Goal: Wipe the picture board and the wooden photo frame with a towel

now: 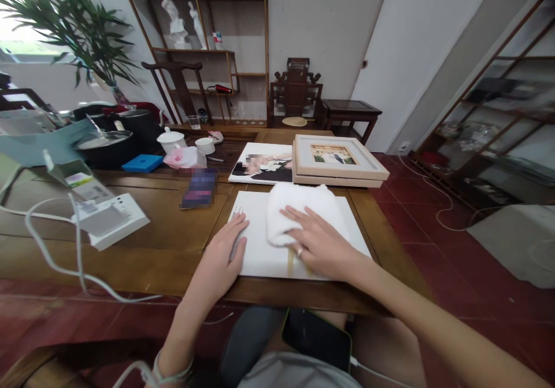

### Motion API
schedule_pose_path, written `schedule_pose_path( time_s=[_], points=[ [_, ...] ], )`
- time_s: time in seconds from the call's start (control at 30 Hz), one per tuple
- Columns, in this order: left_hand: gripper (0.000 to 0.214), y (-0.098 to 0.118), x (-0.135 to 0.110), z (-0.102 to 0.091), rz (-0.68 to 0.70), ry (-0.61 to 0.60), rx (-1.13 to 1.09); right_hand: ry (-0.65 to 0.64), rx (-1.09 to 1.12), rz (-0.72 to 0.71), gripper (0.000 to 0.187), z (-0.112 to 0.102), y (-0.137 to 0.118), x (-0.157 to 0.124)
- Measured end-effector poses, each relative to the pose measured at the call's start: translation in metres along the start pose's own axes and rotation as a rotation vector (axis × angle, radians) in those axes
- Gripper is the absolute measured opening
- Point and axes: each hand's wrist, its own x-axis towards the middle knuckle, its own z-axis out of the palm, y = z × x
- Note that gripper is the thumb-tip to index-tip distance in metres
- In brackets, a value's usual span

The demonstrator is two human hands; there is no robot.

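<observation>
head view: only one camera here, looking down over a wooden table (173,226) from a seated spot
left hand (225,249): flat and spread, palm down on the left edge of a white board (255,249), not gripping anything, just pressing on it
right hand (316,240): also spread flat, fingers resting on a white cloth (299,211), a ring shows on one finger, nothing clasped
white cloth: bunched up, sitting on the upper middle of the board, right hand covers its near edge
white board: lies flat at the near edge of the table, right in front of the person, both hands on it
strip: a thin tan strip (290,261) runs down the board's near part, just beside the right hand, can't tell what it is
behind the board: a photo print (264,165) lying flat, and just to its right a stack of framed pictures (338,159), touching or nearly so
left side of table: white box (110,217) with a white cable (56,243) looping round it, plus a blue box (142,162), a white lidded pot (171,140) and a small cup (204,145) further back
lap: a dark phone (316,339) rests on the person's thigh with a cable plugged in
</observation>
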Motion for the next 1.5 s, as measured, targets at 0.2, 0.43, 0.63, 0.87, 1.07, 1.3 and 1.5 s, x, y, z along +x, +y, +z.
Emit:
schedule_pose_path(
  time_s=[0.2,0.43,0.63,0.87,1.07,1.3,1.5],
  points=[
    [0.042,0.000,0.000,-0.001,-0.002,0.004,-0.021,0.022,-0.072,0.070,0.035,0.002,0.017,0.039],
    [0.039,-0.001,0.000,0.000,0.002,0.003,-0.020,-0.026,-0.200,0.046,0.028,0.015,-0.036,0.005],
    [0.041,-0.002,-0.001,0.001,0.011,0.000,-0.002,-0.111,-0.082,-0.067,0.026,0.010,-0.067,-0.033],
    [0.041,0.000,0.000,0.001,0.008,0.003,-0.003,-0.021,0.001,0.000,0.032,0.002,-0.025,-0.011],
    [0.041,0.000,0.000,0.000,-0.008,-0.003,-0.010,0.006,-0.071,0.074,0.035,0.001,0.006,0.034],
    [0.043,0.000,0.000,0.000,0.000,-0.004,-0.018,-0.090,-0.217,0.102,0.032,0.009,-0.030,0.035],
    [0.047,-0.001,0.001,-0.002,0.003,-0.040,-0.023,-0.265,-0.127,-0.092,0.028,0.006,-0.081,-0.011]
  ],
)
